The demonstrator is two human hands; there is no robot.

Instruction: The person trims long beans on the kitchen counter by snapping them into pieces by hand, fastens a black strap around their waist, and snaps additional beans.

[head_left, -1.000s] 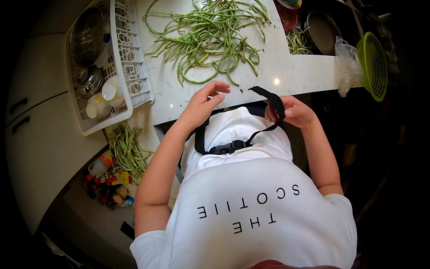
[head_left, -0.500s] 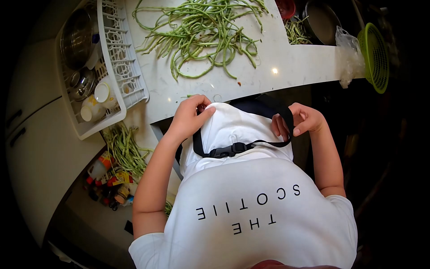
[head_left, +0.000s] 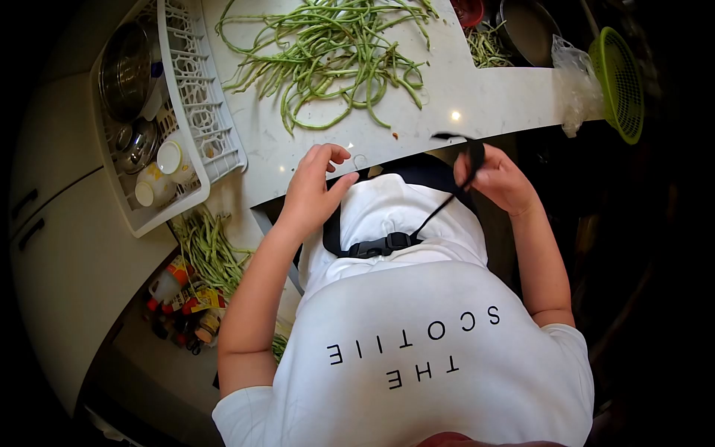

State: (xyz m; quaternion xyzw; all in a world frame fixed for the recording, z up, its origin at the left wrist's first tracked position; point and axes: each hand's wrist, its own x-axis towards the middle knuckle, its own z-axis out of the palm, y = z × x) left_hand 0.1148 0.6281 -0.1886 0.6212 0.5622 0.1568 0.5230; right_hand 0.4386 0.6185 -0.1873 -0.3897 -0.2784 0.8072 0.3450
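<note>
A black strap [head_left: 436,212] runs up from a black side-release buckle [head_left: 383,245] lying against the white shirt [head_left: 402,305] at my waist. My right hand [head_left: 503,179] is closed round the strap's upper part, and its loose end sticks out above the fingers. On the other side, my left hand [head_left: 316,185] holds nothing, its thumb and fingers apart, close to the counter's edge. Below that hand the strap's other stretch goes down to the buckle. The buckle's two halves look joined. Beyond my hands, long green beans [head_left: 335,59] lie in a loose pile on the white counter [head_left: 439,89].
At left stands a white dish rack [head_left: 201,97] with metal bowls and cups. More beans [head_left: 208,249] lie on a lower surface beside it, above several bottles [head_left: 179,298]. A green basket [head_left: 622,86], a plastic bag [head_left: 573,82] and a pan [head_left: 529,33] are at the right.
My right hand has risen, pulling its strap up from a loose loop into a straighter line. My left fingers have opened and lifted slightly off the shirt.
</note>
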